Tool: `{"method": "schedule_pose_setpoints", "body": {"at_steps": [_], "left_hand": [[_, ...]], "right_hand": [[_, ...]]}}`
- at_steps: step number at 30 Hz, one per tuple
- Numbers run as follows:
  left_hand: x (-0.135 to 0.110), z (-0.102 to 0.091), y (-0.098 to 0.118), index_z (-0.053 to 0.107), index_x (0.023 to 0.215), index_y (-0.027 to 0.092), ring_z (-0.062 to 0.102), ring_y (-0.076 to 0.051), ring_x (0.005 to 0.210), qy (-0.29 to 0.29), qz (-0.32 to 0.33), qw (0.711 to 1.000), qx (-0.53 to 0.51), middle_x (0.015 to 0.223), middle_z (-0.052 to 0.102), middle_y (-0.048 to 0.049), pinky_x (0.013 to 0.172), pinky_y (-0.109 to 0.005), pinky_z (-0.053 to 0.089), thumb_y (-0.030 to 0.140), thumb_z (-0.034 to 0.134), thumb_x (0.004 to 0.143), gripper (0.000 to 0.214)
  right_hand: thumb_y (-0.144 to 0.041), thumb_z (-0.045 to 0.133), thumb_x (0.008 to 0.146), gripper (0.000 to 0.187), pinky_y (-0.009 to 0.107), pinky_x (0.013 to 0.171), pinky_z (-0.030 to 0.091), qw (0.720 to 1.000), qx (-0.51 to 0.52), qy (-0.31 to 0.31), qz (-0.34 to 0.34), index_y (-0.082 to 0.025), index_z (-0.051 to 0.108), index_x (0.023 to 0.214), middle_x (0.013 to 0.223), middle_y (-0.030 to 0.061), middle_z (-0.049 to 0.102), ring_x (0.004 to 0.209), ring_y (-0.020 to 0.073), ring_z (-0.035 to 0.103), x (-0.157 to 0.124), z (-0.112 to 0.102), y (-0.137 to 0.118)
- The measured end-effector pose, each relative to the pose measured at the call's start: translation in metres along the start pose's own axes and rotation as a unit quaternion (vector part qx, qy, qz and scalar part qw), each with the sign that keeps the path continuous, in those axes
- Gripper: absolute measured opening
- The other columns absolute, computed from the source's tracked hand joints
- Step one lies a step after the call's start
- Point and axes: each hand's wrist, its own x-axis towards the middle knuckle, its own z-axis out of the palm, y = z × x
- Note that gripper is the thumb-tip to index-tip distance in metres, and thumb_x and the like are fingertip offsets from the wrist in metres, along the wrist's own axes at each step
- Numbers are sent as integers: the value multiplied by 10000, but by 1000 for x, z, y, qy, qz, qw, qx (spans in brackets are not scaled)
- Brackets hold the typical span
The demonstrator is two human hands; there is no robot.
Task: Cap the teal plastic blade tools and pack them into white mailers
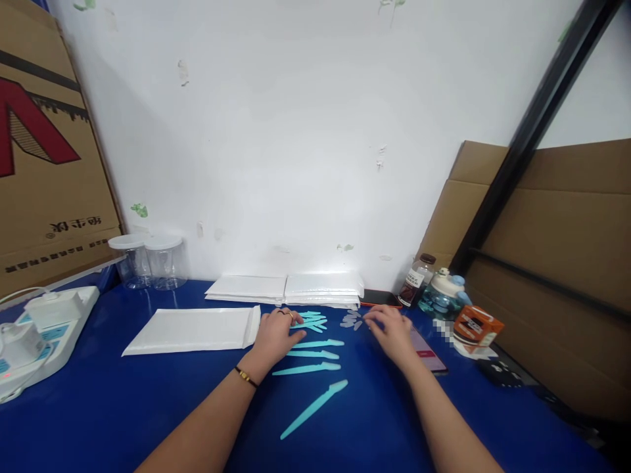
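Note:
My left hand (pixel 277 334) reaches to the left side of a small pile of turquoise eyebrow razors (pixel 315 320). Its thumb stands apart from the fingers, and some fingertips are hidden. Below the pile, several more razors lie spread out in a column, the nearest razor (pixel 314 411) slanting upward to the right. My right hand (pixel 393 330) hovers beside a heap of small translucent blade caps (pixel 350 320), thumb and index finger a little apart, with nothing visible between them. A white padded envelope (pixel 192 330) lies flat left of my left hand.
Behind the razors are two stacks of white envelopes (pixel 323 288). A phone (pixel 428 351) lies partly under my right hand. To the right stand a bottle (pixel 417 281), a jug (pixel 442 294) and an orange box (pixel 476 326). Lidded clear jars (pixel 166 263) and a power strip (pixel 73 335) are left.

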Motion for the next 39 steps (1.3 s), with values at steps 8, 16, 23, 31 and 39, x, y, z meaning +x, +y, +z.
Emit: {"method": "schedule_pose_setpoints", "body": {"at_steps": [8,16,23,31,39], "left_hand": [[8,6,-12,649,804,243,527,-215,921,2,7,995,95,826,636,-19,769,-337,315,316,527,824,144],[6,5,-10,644,775,244,530,-203,895,-6,2,996,91,809,641,-13,762,-332,324,277,479,840,180],[3,2,-8,627,949,255,510,-219,985,4,27,998,53,980,619,-31,807,-340,325,353,554,800,193],[3,7,-2,649,750,225,521,-221,910,-44,40,997,45,817,641,-24,801,-348,309,298,572,792,114],[1,0,6,617,794,215,560,-155,769,-26,17,998,-60,774,646,10,719,-277,338,309,554,793,113]], "right_hand": [[-306,520,819,158,419,783,284,990,-135,-47,16,-269,671,800,955,37,626,940,250,507,0,4,30],[-256,454,859,177,389,778,291,986,-120,-107,-34,-230,629,839,886,37,645,890,223,556,-3,0,11],[-192,503,783,93,292,663,377,987,-16,-158,-11,-208,594,799,856,48,613,754,187,578,-6,1,18],[-250,530,767,102,300,655,423,982,130,-133,20,-212,602,827,771,26,618,710,188,579,-3,2,16],[-450,689,701,318,260,596,423,825,544,-74,138,-199,534,819,749,26,663,742,191,630,2,-7,-36]]}}
